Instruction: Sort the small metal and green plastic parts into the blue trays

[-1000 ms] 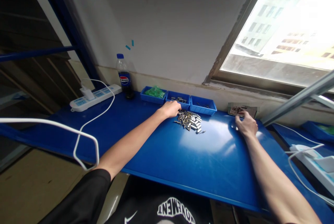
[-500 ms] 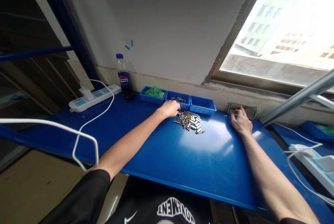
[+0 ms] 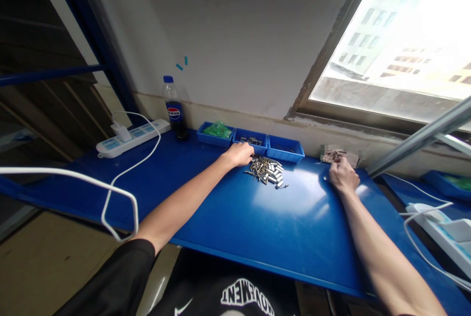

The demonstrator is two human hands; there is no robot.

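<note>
The left hand (image 3: 241,154) is curled, its fingers bent inward; whether they grip anything I cannot tell. Just right of them lies the pile of metal parts (image 3: 264,170), with the middle tray (image 3: 260,150) close behind and the right tray (image 3: 285,156) beyond, to their right. The right hand (image 3: 344,174) has bent fingers at a pixelated object (image 3: 351,159) by the wall (image 3: 235,36); their opening and hold are unclear. Bare desk (image 3: 294,232) runs between both sets of fingers and back to the near edge. A slanting metal bar (image 3: 415,134) narrows the room right of the right fingers.
</note>
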